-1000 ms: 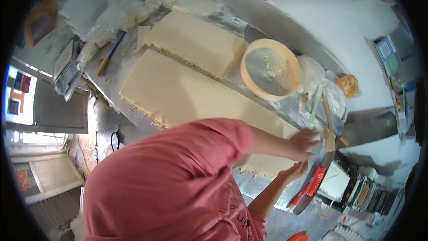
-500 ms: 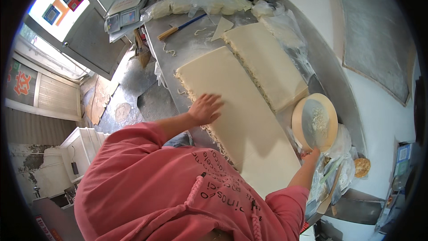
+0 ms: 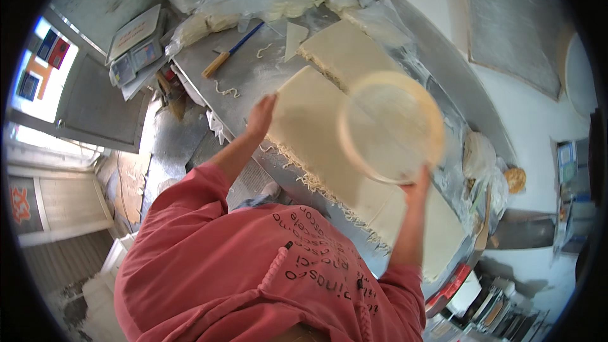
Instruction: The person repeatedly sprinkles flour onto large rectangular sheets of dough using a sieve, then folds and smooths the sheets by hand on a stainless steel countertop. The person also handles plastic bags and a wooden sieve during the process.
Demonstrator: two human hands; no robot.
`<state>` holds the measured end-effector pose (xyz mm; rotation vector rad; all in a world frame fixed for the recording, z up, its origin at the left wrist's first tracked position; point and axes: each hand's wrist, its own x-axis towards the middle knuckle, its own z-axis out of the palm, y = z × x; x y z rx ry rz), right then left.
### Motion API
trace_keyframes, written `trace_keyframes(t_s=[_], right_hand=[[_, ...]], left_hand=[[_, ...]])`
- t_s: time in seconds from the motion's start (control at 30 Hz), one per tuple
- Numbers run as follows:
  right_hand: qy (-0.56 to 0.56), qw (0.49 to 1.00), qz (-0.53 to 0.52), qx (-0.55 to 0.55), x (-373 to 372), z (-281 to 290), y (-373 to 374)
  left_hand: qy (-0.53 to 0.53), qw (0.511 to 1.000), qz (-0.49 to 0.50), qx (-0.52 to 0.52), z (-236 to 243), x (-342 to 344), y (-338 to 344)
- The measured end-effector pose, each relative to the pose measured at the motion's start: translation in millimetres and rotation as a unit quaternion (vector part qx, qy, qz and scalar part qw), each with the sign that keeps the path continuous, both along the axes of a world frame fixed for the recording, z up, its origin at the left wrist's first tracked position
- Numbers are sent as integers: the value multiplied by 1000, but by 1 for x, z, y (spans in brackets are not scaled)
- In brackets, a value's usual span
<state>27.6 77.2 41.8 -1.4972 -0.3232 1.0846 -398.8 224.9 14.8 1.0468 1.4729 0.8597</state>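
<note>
My right hand (image 3: pixel 419 183) grips the lower rim of a round sieve (image 3: pixel 437 128) with a pale rim and a fine mesh. It is raised over the dough and blurred by motion. Underneath lies a long, thick slab of pale dough (image 3: pixel 310 117), its near edge ragged with stringy strips. A second dough slab (image 3: pixel 348 47) sits beyond it, partly hidden by the sieve. My left hand (image 3: pixel 259 117) is at the left edge of the near slab, fingers stretched out and holding nothing; whether it touches the dough I cannot tell.
On the metal table (image 3: pixel 247 63) lies a brush (image 3: pixel 218 63) with a blue handle, near a triangular dough scrap (image 3: pixel 295 39). Plastic-covered dough (image 3: pixel 272 3) lines the back. A scale (image 3: pixel 136 44) stands far left. Bags (image 3: pixel 481 155) and a round flatbread (image 3: pixel 515 180) are at right.
The sieve has been lifted from the table's right side and swung left over the dough by my right hand. My left hand has moved off the slab's top to its left edge. The view has shifted.
</note>
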Motion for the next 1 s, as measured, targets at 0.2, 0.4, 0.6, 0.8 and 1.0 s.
trace_keyframes(t_s=[0.2,0.4,0.6,0.8,1.0], right_hand=[[70,997,11,-29,-164,5,32],[-18,998,-64,2,-141,-13,-35],[45,951,-304,24,-31,-15,-176],[-4,903,-429,16,39,-28,-303],[-43,871,-489,4,86,-21,-387]], left_hand=[[-96,989,-52,100,24,-31,38],[-105,967,-199,123,31,6,33],[-136,964,-228,-13,28,157,-28],[-403,782,-431,-204,0,371,-167],[-81,917,-372,116,-15,448,-237]])
